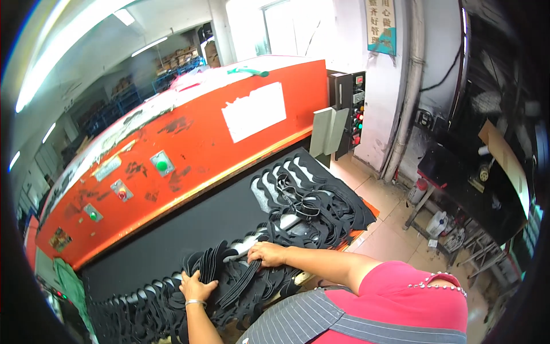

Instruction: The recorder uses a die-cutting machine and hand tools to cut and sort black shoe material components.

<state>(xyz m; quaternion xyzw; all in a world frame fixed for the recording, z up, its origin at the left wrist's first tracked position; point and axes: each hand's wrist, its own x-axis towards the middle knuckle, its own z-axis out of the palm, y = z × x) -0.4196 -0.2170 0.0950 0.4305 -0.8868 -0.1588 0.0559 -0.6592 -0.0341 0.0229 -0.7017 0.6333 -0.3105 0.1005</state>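
My left hand [196,286] is closed around the near end of a stack of thin black cut pieces [207,261] with rounded edges, thumb to the right and fingers to the left. To its right, my right hand [268,254] has its fingers bent over the upper end of a bundle of black strips [240,284]. Both hands are over a sheet of black material [166,235] with rows of curved cutouts. Tangled black offcuts [329,215] heap at the sheet's right end, and more ragged strips [137,315] lie along its near edge.
Just beyond the sheet stands a large orange machine [195,143] with green and red buttons. A control cabinet [346,109] with lit buttons is at its right end. A dark table [458,178] stands to the right. Green cloth [71,286] hangs at the left.
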